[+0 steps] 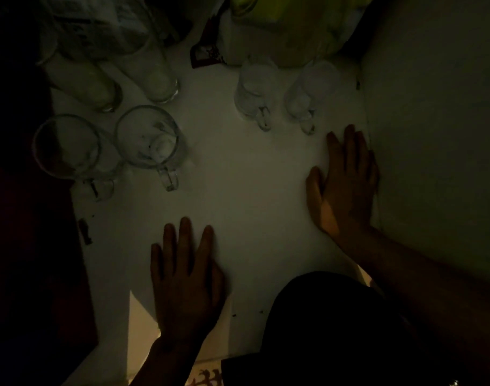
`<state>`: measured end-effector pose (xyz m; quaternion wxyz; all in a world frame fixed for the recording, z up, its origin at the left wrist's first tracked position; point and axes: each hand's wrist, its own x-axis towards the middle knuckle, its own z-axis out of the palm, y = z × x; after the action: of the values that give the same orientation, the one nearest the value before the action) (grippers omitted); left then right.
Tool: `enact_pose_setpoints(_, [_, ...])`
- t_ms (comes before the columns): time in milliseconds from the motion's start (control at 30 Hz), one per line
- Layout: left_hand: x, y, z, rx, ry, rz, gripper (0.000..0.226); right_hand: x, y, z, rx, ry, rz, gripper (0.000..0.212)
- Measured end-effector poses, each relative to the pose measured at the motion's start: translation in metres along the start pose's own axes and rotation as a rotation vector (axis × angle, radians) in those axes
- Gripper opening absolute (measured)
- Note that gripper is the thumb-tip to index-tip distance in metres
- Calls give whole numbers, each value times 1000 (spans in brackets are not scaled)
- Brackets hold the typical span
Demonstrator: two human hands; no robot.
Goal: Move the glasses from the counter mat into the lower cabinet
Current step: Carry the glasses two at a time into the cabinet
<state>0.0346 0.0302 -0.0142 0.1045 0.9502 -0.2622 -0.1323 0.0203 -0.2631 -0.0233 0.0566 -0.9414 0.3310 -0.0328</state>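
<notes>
I look into a dim cabinet with a white shelf floor [243, 190]. Two clear handled mugs stand at the left, one near the edge [71, 151] and one beside it [151, 140]. Two more handled mugs stand at the back right [255, 90] [307, 90]. Two tall glasses [90, 82] [157, 79] stand behind the left mugs. My left hand [188, 277] lies flat on the shelf near the front, holding nothing. My right hand [344, 185] lies flat by the right wall, fingers apart, just in front of the right mugs.
The white cabinet wall [433, 135] closes the right side. A yellow-green bag or package [288, 26] and a dark-labelled packet [207, 54] sit at the back. A plastic-wrapped item [98, 23] fills the back left. My dark-clothed knee [335, 330] is at the lower right.
</notes>
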Motion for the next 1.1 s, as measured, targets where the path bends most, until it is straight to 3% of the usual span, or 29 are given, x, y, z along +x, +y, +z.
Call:
enact_pose_setpoints(600, [1, 5, 5, -13, 156, 9, 60, -4, 4, 0, 84, 37, -21, 62])
enact_pose_setpoints(900, [1, 12, -9, 42, 23, -54, 78, -47, 1, -7, 165, -85, -46, 73])
enact_pose_setpoints(1100, [-26, 26, -14, 124, -8, -94, 73, -74, -1, -16, 95, -161, -90, 73])
